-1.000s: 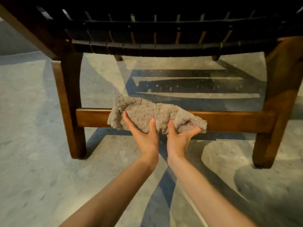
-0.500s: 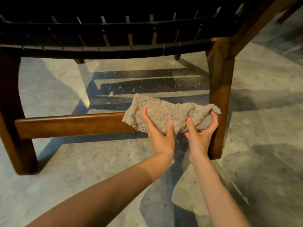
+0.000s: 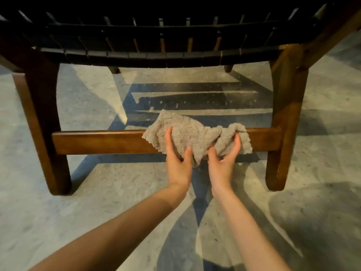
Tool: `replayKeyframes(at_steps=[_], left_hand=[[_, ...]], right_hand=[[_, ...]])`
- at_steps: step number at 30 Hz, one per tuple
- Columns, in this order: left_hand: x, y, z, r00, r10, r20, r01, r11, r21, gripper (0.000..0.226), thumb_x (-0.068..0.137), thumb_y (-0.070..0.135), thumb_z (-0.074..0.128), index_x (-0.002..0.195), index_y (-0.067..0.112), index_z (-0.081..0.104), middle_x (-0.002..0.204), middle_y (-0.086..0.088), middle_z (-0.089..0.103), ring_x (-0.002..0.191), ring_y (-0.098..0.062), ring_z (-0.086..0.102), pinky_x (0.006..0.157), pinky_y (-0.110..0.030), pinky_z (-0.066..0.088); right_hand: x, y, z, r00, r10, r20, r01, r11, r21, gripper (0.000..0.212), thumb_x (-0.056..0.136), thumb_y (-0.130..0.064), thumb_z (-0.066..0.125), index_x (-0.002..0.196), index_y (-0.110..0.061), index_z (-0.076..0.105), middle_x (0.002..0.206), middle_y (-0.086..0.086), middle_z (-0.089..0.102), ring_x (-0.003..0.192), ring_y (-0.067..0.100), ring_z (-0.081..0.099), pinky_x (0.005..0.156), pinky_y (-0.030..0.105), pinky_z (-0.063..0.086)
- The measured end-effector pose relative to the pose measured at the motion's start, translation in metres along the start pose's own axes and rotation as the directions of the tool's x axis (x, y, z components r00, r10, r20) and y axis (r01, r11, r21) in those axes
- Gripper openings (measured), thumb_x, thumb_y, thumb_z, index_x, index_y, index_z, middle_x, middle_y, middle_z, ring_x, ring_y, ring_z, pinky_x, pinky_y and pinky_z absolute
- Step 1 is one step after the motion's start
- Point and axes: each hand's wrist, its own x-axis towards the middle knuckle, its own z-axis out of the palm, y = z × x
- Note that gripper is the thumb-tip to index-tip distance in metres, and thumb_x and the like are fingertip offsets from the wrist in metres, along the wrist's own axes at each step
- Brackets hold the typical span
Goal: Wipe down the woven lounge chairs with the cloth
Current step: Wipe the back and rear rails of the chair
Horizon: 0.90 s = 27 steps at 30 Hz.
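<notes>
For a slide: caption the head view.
Left hand and right hand grip fluffy beige cloth on brown wooden crossbar of dark woven chair.

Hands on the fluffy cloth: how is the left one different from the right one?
The left hand holds the flatter, spread-out part of the cloth; the right hand grips the bunched, twisted end. The left hand sits nearer the middle of the wooden bar; the right hand is closer to the right chair leg. Both hold the cloth against the bar.
</notes>
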Motion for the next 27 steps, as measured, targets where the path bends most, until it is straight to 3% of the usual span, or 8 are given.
replayKeyframes(at_steps=[3, 8, 12, 17, 20, 22, 25, 27], left_hand=[[0.008, 0.0, -0.053, 0.998, 0.016, -0.058, -0.013, 0.998, 0.054, 0.073, 0.094, 0.013, 0.055, 0.148, 0.039, 0.012, 0.157, 0.01, 0.014, 0.141, -0.006, 0.022, 0.114, -0.033, 0.029], [0.03, 0.004, -0.154, 0.989, 0.006, -0.149, 0.016, 0.989, 0.15, 0.077, 0.092, 0.022, 0.056, 0.149, 0.04, 0.007, 0.158, 0.01, 0.011, 0.142, -0.008, 0.019, 0.115, -0.042, 0.027], [0.039, 0.009, -0.212, 0.978, 0.012, -0.21, 0.044, 0.966, 0.257, 0.079, 0.091, 0.032, 0.059, 0.149, 0.042, 0.008, 0.158, 0.009, 0.014, 0.142, -0.014, 0.022, 0.113, -0.045, 0.031], [0.041, 0.018, -0.24, 0.962, 0.054, -0.269, 0.081, 0.882, 0.465, 0.074, 0.092, 0.039, 0.056, 0.149, 0.043, 0.009, 0.154, 0.006, 0.029, 0.132, -0.023, 0.043, 0.106, -0.045, 0.041], [0.04, 0.025, -0.249, 0.96, 0.059, -0.274, 0.114, 0.809, 0.576, 0.07, 0.093, 0.042, 0.053, 0.149, 0.039, 0.012, 0.146, 0.003, 0.043, 0.122, -0.025, 0.053, 0.096, -0.038, 0.044], [0.042, 0.032, -0.253, 0.96, 0.046, -0.275, 0.14, 0.773, 0.618, 0.069, 0.091, 0.044, 0.056, 0.148, 0.036, 0.018, 0.14, 0.0, 0.049, 0.117, -0.026, 0.055, 0.092, -0.039, 0.046], [0.049, 0.047, -0.263, 0.964, 0.022, -0.266, 0.141, 0.804, 0.578, 0.054, 0.085, 0.036, 0.065, 0.132, 0.029, 0.039, 0.127, 0.0, 0.056, 0.112, -0.024, 0.057, 0.086, -0.037, 0.049], [0.05, 0.059, -0.27, 0.963, 0.006, -0.27, 0.148, 0.822, 0.549, 0.041, 0.083, 0.031, 0.068, 0.118, 0.024, 0.047, 0.115, 0.001, 0.06, 0.104, -0.021, 0.06, 0.08, -0.034, 0.05]], right_hand=[[-0.026, 0.006, 0.039, 0.991, -0.025, 0.134, 0.034, 0.997, -0.067, 0.068, 0.094, -0.017, 0.058, 0.124, -0.065, 0.02, 0.147, -0.015, 0.031, 0.129, 0.002, 0.036, 0.1, 0.025, 0.04], [-0.067, 0.009, 0.101, 0.907, 0.016, 0.421, 0.142, 0.929, -0.341, 0.067, 0.094, -0.034, 0.057, 0.144, -0.047, 0.016, 0.125, -0.018, 0.049, 0.098, -0.017, 0.051, 0.069, -0.006, 0.034], [-0.078, 0.0, 0.145, 0.836, -0.076, 0.543, 0.386, 0.785, -0.485, 0.074, 0.094, -0.033, 0.056, 0.151, -0.027, 0.01, 0.134, 0.007, 0.056, 0.107, 0.018, 0.062, 0.079, 0.015, 0.044], [-0.068, -0.023, 0.182, 0.703, 0.049, 0.709, 0.541, 0.61, -0.579, 0.066, 0.093, -0.042, 0.055, 0.149, -0.024, 0.025, 0.144, 0.003, 0.047, 0.123, 0.022, 0.054, 0.104, 0.036, 0.042], [-0.059, -0.048, 0.195, 0.652, 0.082, 0.754, 0.667, 0.411, -0.621, 0.052, 0.093, -0.058, 0.043, 0.132, -0.024, 0.052, 0.12, 0.003, 0.065, 0.099, 0.023, 0.065, 0.084, 0.041, 0.054], [-0.054, -0.065, 0.201, 0.642, 0.123, 0.757, 0.73, 0.204, -0.652, 0.052, 0.093, -0.062, 0.038, 0.119, -0.025, 0.061, 0.115, 0.005, 0.065, 0.106, 0.027, 0.06, 0.082, 0.037, 0.049], [-0.06, -0.081, 0.211, 0.623, 0.159, 0.766, 0.779, -0.043, -0.625, 0.045, 0.095, -0.051, 0.046, 0.12, -0.016, 0.06, 0.129, 0.012, 0.047, 0.121, 0.03, 0.043, 0.087, 0.04, 0.044], [-0.067, -0.086, 0.214, 0.583, 0.126, 0.803, 0.812, -0.083, -0.577, 0.04, 0.094, -0.039, 0.054, 0.118, -0.007, 0.059, 0.132, 0.011, 0.035, 0.123, 0.028, 0.035, 0.091, 0.041, 0.044]])
